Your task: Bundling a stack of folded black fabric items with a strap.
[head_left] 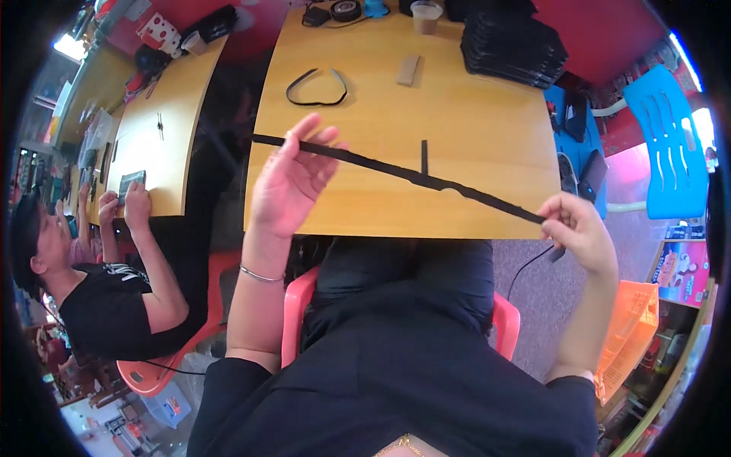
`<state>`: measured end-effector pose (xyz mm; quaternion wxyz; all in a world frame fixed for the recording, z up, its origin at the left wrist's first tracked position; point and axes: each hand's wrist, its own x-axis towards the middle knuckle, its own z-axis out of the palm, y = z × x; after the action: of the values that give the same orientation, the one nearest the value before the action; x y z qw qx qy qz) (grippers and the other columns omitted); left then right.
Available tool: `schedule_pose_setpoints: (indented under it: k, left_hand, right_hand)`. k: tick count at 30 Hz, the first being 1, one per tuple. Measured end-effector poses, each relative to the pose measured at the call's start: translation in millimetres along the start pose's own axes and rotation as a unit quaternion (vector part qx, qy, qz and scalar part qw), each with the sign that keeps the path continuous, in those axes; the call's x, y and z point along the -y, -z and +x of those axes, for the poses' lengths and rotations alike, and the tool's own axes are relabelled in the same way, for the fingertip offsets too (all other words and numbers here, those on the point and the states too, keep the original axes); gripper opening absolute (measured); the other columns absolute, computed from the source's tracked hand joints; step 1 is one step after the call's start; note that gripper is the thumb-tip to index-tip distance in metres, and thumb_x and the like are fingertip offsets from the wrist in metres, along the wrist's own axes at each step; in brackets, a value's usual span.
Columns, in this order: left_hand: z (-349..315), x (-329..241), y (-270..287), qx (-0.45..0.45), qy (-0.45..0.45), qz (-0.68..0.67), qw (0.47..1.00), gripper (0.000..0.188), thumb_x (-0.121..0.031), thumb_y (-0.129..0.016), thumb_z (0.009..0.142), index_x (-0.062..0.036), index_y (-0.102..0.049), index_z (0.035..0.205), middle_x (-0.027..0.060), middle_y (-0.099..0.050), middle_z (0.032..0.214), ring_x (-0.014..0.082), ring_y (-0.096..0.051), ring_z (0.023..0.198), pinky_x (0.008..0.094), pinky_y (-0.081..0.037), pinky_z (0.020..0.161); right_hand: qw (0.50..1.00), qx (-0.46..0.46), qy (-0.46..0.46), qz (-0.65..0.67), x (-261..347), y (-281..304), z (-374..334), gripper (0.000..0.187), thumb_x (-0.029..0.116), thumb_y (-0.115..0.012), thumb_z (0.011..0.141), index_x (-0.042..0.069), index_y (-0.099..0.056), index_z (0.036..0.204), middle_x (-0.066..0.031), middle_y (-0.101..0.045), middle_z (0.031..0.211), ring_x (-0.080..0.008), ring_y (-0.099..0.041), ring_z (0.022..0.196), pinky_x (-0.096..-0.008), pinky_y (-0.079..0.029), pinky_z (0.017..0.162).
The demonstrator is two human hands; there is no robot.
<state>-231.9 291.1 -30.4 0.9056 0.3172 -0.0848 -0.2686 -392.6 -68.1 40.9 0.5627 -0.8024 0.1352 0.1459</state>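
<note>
1. Your left hand (289, 186) has its palm turned up and fingers loosely spread, with the black strap (384, 168) caught at the thumb; a short end sticks out past it.
2. Your right hand (582, 228) is pinched narrow, thumb and fingers on the strap's other end.
3. The strap runs nearly straight between your two hands, above the near half of the desk (491, 126), sloping down toward your right.
4. Beyond its middle you have a short black strip (424, 154); you cannot tell whether the two are joined.
5. Farther off on your desk lie a thin curved black band (316, 103), at left, and a small tan block (409, 70).
6. At the far right you have a stack of black pieces (514, 49), with a cup (426, 18) to its left.
7. On your left, a co-worker (106, 305) sits at another desk (164, 152).
</note>
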Motion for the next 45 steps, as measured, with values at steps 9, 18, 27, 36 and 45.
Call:
schedule_pose_setpoints:
  k: [9, 18, 27, 36, 45]
  left_hand:
    - [-4, -36, 57, -0.124, -0.072, 0.06, 0.988, 0.039, -0.027, -0.039, 0.098, -0.0033, -0.043, 0.128, 0.0114, -0.058, 0.115, 0.0234, -0.059, 0.103, 0.0306, -0.05, 0.088]
    - [16, -47, 73, -0.162, -0.088, 0.135, 0.974, 0.035, -0.021, -0.044, 0.096, -0.002, -0.047, 0.126, 0.0106, -0.059, 0.111, 0.0184, -0.061, 0.093, 0.0272, -0.051, 0.082]
    - [36, -47, 89, -0.221, -0.108, 0.141, 0.959, 0.02, -0.014, -0.054, 0.092, -0.0026, -0.06, 0.107, 0.0077, -0.063, 0.099, 0.0126, -0.061, 0.075, 0.0183, -0.049, 0.06]
    - [50, -29, 103, -0.318, -0.105, 0.294, 0.895, 0.016, -0.012, -0.062, 0.087, -0.0031, -0.061, 0.101, 0.0031, -0.062, 0.086, 0.0103, -0.063, 0.069, 0.0161, -0.045, 0.055]
    - [62, -23, 113, -0.301, -0.098, 0.506, 0.802, 0.013, -0.009, -0.063, 0.085, 0.0011, -0.065, 0.092, 0.0019, -0.062, 0.076, 0.0073, -0.058, 0.061, 0.0178, -0.042, 0.052]
  right_hand:
    - [0.998, 0.036, -0.009, -0.049, 6, 3, 68, 0.012, 0.009, -0.058, 0.085, 0.0, -0.058, 0.092, -0.0003, -0.059, 0.075, -0.0048, -0.055, 0.069, -0.02, -0.043, 0.06]
    - [0.993, -0.011, 0.076, -0.085, -27, 31, 120, 0.012, 0.01, -0.057, 0.087, -0.001, -0.058, 0.092, 0.0002, -0.057, 0.078, -0.0064, -0.054, 0.074, -0.0212, -0.044, 0.069]
    - [0.991, -0.02, 0.085, -0.1, -42, 43, 141, 0.012, 0.01, -0.058, 0.086, 0.0, -0.059, 0.093, 0.0015, -0.057, 0.08, -0.0051, -0.052, 0.075, -0.0208, -0.043, 0.069]
    - [0.981, -0.086, 0.117, -0.13, -64, 54, 163, 0.013, 0.009, -0.059, 0.084, 0.0, -0.057, 0.094, -0.0004, -0.058, 0.082, -0.0074, -0.054, 0.076, -0.0222, -0.045, 0.071]
    - [0.943, -0.157, 0.153, -0.25, -78, 49, 174, 0.016, 0.01, -0.059, 0.084, 0.004, -0.055, 0.098, -0.0066, -0.06, 0.081, -0.0143, -0.058, 0.073, -0.0258, -0.046, 0.065]
